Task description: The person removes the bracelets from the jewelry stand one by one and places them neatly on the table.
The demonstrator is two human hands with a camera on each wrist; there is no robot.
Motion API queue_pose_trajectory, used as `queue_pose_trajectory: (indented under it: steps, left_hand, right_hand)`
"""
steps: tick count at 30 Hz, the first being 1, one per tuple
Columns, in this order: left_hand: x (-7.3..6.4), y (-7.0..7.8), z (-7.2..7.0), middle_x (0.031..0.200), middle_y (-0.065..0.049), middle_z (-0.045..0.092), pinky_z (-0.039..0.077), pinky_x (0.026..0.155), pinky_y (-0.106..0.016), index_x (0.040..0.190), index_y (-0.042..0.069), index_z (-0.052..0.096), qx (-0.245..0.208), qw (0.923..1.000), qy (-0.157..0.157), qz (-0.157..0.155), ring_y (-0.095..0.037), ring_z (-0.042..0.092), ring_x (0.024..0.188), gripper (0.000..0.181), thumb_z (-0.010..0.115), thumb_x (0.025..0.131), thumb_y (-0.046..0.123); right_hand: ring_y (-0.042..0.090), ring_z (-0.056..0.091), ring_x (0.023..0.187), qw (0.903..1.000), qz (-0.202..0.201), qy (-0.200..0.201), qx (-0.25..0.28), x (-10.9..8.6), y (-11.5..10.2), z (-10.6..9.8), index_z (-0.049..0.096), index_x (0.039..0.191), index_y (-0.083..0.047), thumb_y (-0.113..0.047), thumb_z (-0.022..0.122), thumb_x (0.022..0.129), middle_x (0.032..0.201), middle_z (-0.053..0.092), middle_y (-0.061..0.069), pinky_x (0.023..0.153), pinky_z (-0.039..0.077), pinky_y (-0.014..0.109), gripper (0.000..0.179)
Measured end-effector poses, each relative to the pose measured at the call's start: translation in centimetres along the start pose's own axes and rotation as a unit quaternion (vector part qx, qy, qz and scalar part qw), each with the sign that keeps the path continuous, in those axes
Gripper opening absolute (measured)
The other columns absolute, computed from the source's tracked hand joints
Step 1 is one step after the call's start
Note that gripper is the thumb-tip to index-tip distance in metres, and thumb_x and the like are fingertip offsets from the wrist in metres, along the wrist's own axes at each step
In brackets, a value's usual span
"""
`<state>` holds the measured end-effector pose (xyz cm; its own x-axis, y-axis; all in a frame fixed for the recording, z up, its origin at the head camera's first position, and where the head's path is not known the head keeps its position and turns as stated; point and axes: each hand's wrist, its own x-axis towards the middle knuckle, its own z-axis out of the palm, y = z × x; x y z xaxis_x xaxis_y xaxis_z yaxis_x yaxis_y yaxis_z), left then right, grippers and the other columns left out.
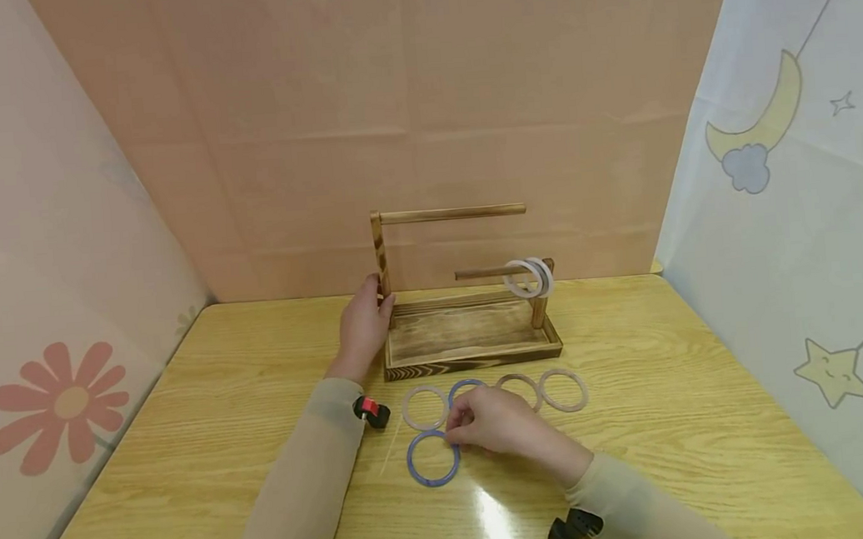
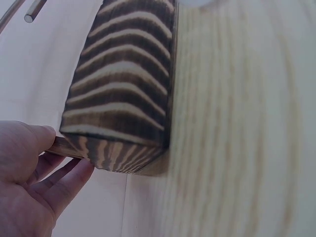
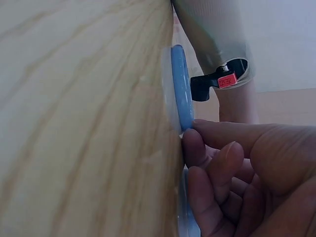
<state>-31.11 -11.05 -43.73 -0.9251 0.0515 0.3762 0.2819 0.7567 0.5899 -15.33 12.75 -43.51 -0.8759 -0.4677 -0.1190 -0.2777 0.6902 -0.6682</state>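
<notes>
In the head view my left hand (image 1: 363,324) grips the tall left post (image 1: 380,256) of a brown wooden bangle rack (image 1: 472,367). The left wrist view shows fingers and thumb around dark-grained wood (image 2: 118,74). My right hand (image 1: 498,422) pinches the upper right edge of a blue bangle (image 1: 435,483) between thumb and index finger. In the right wrist view that blue bangle (image 3: 181,89) lies close along the tabletop. Pale bangles (image 1: 551,280) hang on the rack's lower rod (image 1: 477,274); its upper rod (image 1: 453,214) carries none.
A row between rack and right hand holds a pale bangle (image 1: 404,409), a second blue bangle (image 1: 467,381) partly hidden by the hand, a brownish bangle (image 1: 517,375) and another pale bangle (image 1: 585,391). Cloth walls enclose the wooden table (image 1: 712,417) at the back and sides.
</notes>
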Motion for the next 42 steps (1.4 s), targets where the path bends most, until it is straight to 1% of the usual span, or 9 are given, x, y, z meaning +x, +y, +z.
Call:
queue_pose_trajectory:
  steps: [4, 11, 18, 24, 29, 32, 35, 39, 42]
  left_hand:
    - [0.1, -0.2, 0.0, 0.134, -0.024, 0.07, 0.059, 0.096, -0.057, 0.151, -0.004, 0.052, 0.005, 1.0, 0.003, 0.001, -0.04, 0.073, 0.114, 0.046, 0.067, 0.114, 0.018]
    - [0.1, -0.2, -0.2, 0.134, -0.024, 0.07, 0.06, 0.096, -0.057, 0.15, -0.004, 0.053, 0.011, 0.9999, 0.01, 0.004, -0.041, 0.074, 0.113, 0.046, 0.067, 0.114, 0.019]
    - [0.1, -0.1, -0.3, 0.134, -0.024, 0.07, 0.06, 0.095, -0.056, 0.152, -0.004, 0.053, 0.013, 0.9999, 0.008, 0.001, -0.04, 0.074, 0.114, 0.047, 0.066, 0.114, 0.02]
    - [0.4, -0.2, -0.1, 0.132, -0.023, 0.07, 0.06, 0.095, -0.056, 0.149, -0.003, 0.054, 0.007, 0.9999, 0.007, 0.002, -0.04, 0.074, 0.113, 0.043, 0.066, 0.114, 0.019]
    - [0.3, -0.3, -0.1, 0.134, -0.023, 0.07, 0.06, 0.096, -0.056, 0.15, -0.003, 0.054, 0.001, 0.9999, 0.01, 0.0, -0.04, 0.074, 0.114, 0.045, 0.066, 0.114, 0.019]
    - [0.3, -0.4, -0.1, 0.134, -0.023, 0.07, 0.06, 0.096, -0.056, 0.15, -0.003, 0.054, 0.0, 0.9999, 0.011, 0.001, -0.04, 0.074, 0.114, 0.045, 0.066, 0.114, 0.019]
    - [0.3, -0.4, -0.1, 0.133, -0.023, 0.071, 0.06, 0.095, -0.056, 0.148, -0.003, 0.055, 0.0, 0.9999, 0.013, 0.004, -0.039, 0.074, 0.113, 0.043, 0.067, 0.113, 0.019]
    - [0.2, -0.3, 0.0, 0.131, -0.023, 0.071, 0.061, 0.093, -0.056, 0.148, -0.003, 0.055, 0.002, 0.9999, 0.013, 0.003, -0.039, 0.075, 0.112, 0.043, 0.068, 0.113, 0.018]
    - [0.1, -0.2, 0.2, 0.132, -0.023, 0.071, 0.061, 0.094, -0.055, 0.149, -0.003, 0.054, 0.004, 1.0, 0.005, 0.0, -0.039, 0.074, 0.113, 0.044, 0.067, 0.114, 0.02]
  right_hand:
    - [0.007, 0.058, 0.057, 0.9996, -0.005, 0.012, -0.024, 0.1, 0.0, 0.2, 0.075, 0.081, -0.024, -0.024, 0.089, 0.096, 0.069, 0.069, -0.015, 0.056, 0.043, 0.028, 0.02]
    - [0.006, 0.058, 0.06, 0.9992, -0.006, 0.018, -0.034, 0.4, 0.0, 0.4, 0.075, 0.08, -0.026, -0.024, 0.088, 0.097, 0.068, 0.069, -0.016, 0.058, 0.043, 0.028, 0.021]
    - [0.007, 0.059, 0.061, 0.9996, -0.012, 0.014, -0.023, 0.5, 0.2, 0.2, 0.077, 0.08, -0.025, -0.026, 0.088, 0.097, 0.069, 0.07, -0.015, 0.058, 0.043, 0.028, 0.02]
    - [0.01, 0.06, 0.064, 0.9997, -0.003, 0.023, -0.001, 0.4, 0.5, -0.9, 0.08, 0.088, -0.024, -0.033, 0.082, 0.102, 0.073, 0.072, -0.011, 0.06, 0.045, 0.03, 0.017]
    - [0.018, 0.066, 0.062, 0.9976, 0.014, 0.057, 0.036, 0.6, 0.5, -2.3, 0.081, 0.097, -0.021, -0.034, 0.077, 0.106, 0.078, 0.075, -0.007, 0.056, 0.05, 0.033, 0.017]
    - [0.022, 0.067, 0.062, 0.9929, 0.028, 0.092, 0.071, 0.6, 0.4, -3.4, 0.082, 0.102, -0.016, -0.031, 0.078, 0.107, 0.085, 0.077, -0.002, 0.055, 0.05, 0.032, 0.016]
    - [0.026, 0.068, 0.063, 0.9861, 0.036, 0.139, 0.084, 0.6, 0.3, -4.6, 0.083, 0.109, -0.015, -0.031, 0.078, 0.106, 0.093, 0.079, 0.001, 0.057, 0.051, 0.033, 0.017]
    - [0.034, 0.071, 0.068, 0.9746, 0.039, 0.196, 0.101, 0.5, 0.6, -6.0, 0.083, 0.118, -0.015, -0.031, 0.079, 0.106, 0.103, 0.08, 0.001, 0.06, 0.058, 0.036, 0.021]
    - [0.03, 0.07, 0.067, 0.9656, 0.039, 0.232, 0.111, 0.4, 1.1, -7.0, 0.082, 0.124, -0.014, -0.032, 0.078, 0.107, 0.108, 0.079, 0.003, 0.058, 0.058, 0.033, 0.025]
